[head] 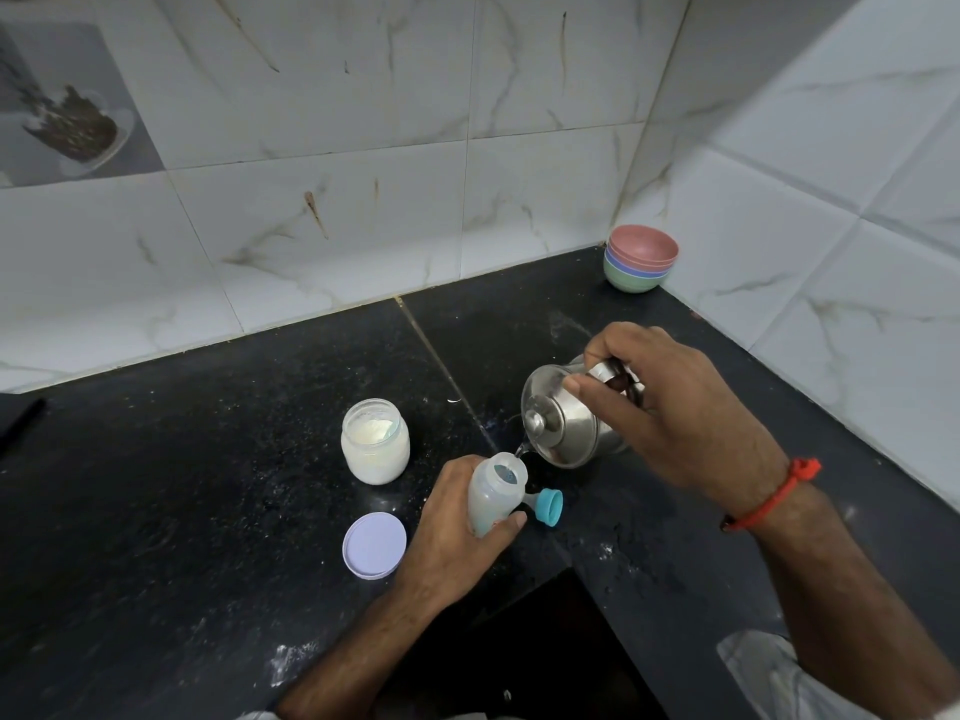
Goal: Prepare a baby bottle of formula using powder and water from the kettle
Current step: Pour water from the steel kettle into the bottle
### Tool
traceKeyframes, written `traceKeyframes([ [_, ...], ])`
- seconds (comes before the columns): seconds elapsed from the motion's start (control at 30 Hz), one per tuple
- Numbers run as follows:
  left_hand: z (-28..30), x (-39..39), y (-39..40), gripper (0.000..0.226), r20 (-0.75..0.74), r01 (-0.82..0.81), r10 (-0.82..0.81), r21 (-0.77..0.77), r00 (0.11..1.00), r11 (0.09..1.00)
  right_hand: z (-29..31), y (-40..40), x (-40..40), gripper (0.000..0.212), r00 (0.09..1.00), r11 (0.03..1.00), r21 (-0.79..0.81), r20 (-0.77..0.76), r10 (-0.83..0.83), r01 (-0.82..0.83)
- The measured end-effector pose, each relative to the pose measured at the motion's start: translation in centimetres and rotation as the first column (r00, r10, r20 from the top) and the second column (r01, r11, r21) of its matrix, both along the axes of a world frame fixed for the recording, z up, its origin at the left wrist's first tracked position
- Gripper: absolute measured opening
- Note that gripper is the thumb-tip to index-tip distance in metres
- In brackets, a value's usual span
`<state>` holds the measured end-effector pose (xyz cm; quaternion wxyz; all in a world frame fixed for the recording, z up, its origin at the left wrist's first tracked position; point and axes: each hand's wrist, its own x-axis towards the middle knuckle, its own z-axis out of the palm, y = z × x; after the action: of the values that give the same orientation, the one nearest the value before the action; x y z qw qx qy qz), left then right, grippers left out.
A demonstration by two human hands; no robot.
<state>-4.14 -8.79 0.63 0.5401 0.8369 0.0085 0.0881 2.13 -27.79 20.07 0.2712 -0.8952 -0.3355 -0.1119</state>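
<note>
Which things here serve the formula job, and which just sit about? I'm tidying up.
In use: baby bottle, kettle, powder jar, jar lid, teal bottle cap.
Lying about: stacked bowls, dark object at the left edge.

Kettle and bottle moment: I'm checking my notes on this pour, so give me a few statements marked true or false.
1. The right hand tilts the steel kettle toward the bottle. True.
2. The left hand holds the bottle. True.
3. The powder jar is closed. False: its lilac lid lies on the counter.
4. The teal nipple cap is on the bottle. False: it lies beside it.
</note>
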Motion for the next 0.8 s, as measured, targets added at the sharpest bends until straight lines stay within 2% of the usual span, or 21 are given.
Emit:
traceKeyframes([
  [0.8, -0.14, 0.02, 0.0, 0.058, -0.022, 0.007, -0.007, -0.003, 1.0, 1.0, 0.55, 0.31, 0.0, 0.015, 0.999, 1.0, -0.01, 0.051, 0.015, -0.015],
])
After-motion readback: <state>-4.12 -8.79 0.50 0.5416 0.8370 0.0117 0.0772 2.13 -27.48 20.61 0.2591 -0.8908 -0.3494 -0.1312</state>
